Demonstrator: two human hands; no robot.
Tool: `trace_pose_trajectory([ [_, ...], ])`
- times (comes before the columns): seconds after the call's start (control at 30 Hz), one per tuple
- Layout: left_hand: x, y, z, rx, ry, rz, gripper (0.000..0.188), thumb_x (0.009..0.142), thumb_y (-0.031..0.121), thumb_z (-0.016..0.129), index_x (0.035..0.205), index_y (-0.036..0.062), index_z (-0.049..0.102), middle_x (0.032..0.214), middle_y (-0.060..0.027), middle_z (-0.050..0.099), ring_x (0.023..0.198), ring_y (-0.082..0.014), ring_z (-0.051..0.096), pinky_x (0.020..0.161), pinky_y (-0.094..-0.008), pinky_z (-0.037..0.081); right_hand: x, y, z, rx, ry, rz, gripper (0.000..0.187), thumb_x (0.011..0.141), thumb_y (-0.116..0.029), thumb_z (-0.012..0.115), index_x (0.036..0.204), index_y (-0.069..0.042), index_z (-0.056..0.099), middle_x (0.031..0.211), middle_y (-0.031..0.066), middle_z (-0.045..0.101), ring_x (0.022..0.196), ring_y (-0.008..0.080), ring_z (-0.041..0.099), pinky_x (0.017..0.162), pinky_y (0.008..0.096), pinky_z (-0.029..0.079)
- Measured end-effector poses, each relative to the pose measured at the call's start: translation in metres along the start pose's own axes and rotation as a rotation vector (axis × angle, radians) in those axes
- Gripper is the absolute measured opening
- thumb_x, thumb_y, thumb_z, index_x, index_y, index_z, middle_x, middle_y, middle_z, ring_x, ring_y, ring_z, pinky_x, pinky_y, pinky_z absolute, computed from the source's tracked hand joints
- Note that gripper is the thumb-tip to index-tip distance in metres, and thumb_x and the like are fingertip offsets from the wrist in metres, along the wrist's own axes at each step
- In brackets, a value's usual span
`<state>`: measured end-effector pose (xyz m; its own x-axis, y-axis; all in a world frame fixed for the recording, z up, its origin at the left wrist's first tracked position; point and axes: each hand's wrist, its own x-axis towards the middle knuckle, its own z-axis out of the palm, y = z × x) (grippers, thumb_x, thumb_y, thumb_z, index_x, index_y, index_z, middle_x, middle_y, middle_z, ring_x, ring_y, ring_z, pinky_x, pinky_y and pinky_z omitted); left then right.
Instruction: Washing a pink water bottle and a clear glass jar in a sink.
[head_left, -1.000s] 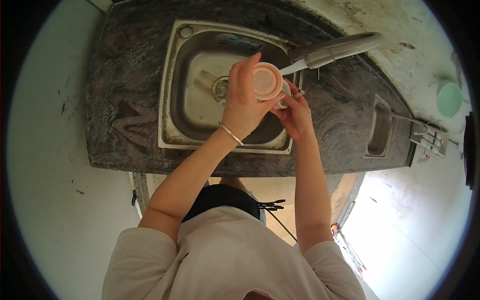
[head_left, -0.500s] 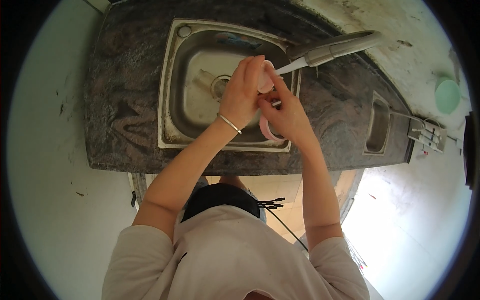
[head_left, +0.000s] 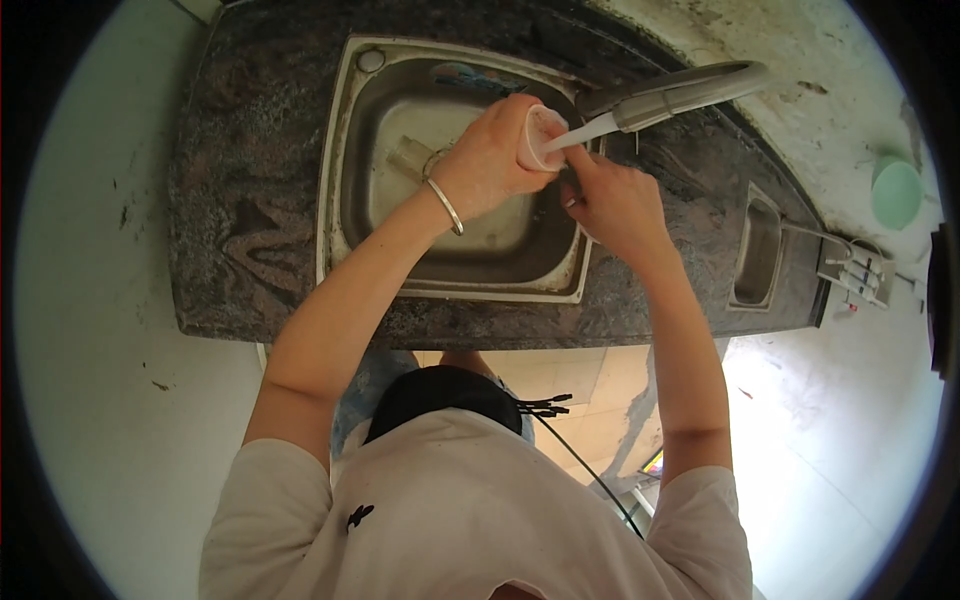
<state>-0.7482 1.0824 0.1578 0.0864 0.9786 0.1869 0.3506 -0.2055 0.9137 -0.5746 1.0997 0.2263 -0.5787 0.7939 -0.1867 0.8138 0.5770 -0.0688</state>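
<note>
- Dark stone counter (head_left: 235, 180), filling the upper middle of the view; twelve o'clock is its far edge.
- Metal sink (head_left: 480, 291) set into the counter, with both hands over its right half.
- Metal tap (head_left: 670, 101), slanting in from between two and three o'clock and pouring down toward the hands.
- Left hand (head_left: 490, 155), curled firmly around a pink cup (head_left: 541, 140) from its nine o'clock side; this is the nearer hand.
- Right hand (head_left: 620, 205), at about four o'clock from the cup, its fingers bent and one fingertip beside the rim. Whether that finger touches the cup, or the hand grips anything, I cannot tell.
- The cup is above the sink, tilted, its mouth turned roughly toward three o'clock; its long axis runs away from the left palm toward the tap.
- White water stream (head_left: 585, 132), joining tap to cup and entering the open mouth.
</note>
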Motion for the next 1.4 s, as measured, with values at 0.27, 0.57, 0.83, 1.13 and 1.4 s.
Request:
trace_pose_trajectory([
  [0.27, 0.014, -0.017, -0.015, -0.121, -0.085, 0.047, 0.064, 0.068, 0.017, 0.079, 0.121, 0.0068, 0.045, 0.114, -0.0118, 0.057, 0.107, -0.0257, 0.057, 0.089, -0.0350, 0.047, 0.000, 0.007, -0.016, 0.623, -0.250, -0.038, 0.046, 0.074, -0.010, 0.060, 0.119, -0.018, 0.056, 0.075, 0.0088, 0.063, 0.069, 0.0262, 0.063, 0.063, 0.0356, 0.051],
  [0.57, 0.015, -0.015, -0.005, -0.304, -0.152, -0.117, 0.067, 0.065, 0.011, 0.080, 0.122, 0.0073, 0.044, 0.114, -0.0092, 0.056, 0.108, -0.0233, 0.056, 0.091, -0.0335, 0.046, 0.008, 0.003, 0.000, 0.375, -0.030, -0.043, 0.052, 0.073, -0.012, 0.060, 0.124, -0.022, 0.056, 0.072, 0.0064, 0.061, 0.064, 0.0252, 0.061, 0.062, 0.0369, 0.049],
  [0.83, 0.017, -0.019, -0.004, -0.186, -0.032, 0.036, 0.069, 0.066, 0.006, 0.078, 0.125, 0.0095, 0.042, 0.116, -0.0082, 0.055, 0.109, -0.0211, 0.055, 0.092, -0.0326, 0.046, 0.011, 0.009, -0.017, 0.077, 0.017, 0.012, 0.030, 0.074, -0.014, 0.063, 0.104, -0.014, 0.062, 0.074, 0.0075, 0.064, 0.073, 0.0258, 0.065, 0.064, 0.0367, 0.050],
  [1.13, 0.018, -0.016, -0.011, -0.229, -0.105, 0.100, 0.073, 0.066, 0.002, 0.078, 0.128, 0.0108, 0.041, 0.121, -0.0074, 0.053, 0.112, -0.0203, 0.053, 0.091, -0.0326, 0.048, 0.007, 0.004, -0.012, 0.620, -0.079, -0.025, 0.022, 0.072, -0.010, 0.062, 0.094, -0.007, 0.061, 0.075, 0.0101, 0.063, 0.072, 0.0285, 0.064, 0.065, 0.0397, 0.050],
  [1.4, 0.020, -0.007, -0.004, -0.355, -0.055, 0.007, 0.071, 0.067, 0.005, 0.079, 0.127, 0.0112, 0.042, 0.121, -0.0077, 0.054, 0.113, -0.0209, 0.054, 0.092, -0.0332, 0.047, 0.008, -0.011, 0.018, 0.508, 0.193, 0.078, 0.027, 0.072, -0.009, 0.064, 0.098, -0.004, 0.056, 0.074, 0.0121, 0.064, 0.071, 0.0319, 0.064, 0.064, 0.0384, 0.051],
])
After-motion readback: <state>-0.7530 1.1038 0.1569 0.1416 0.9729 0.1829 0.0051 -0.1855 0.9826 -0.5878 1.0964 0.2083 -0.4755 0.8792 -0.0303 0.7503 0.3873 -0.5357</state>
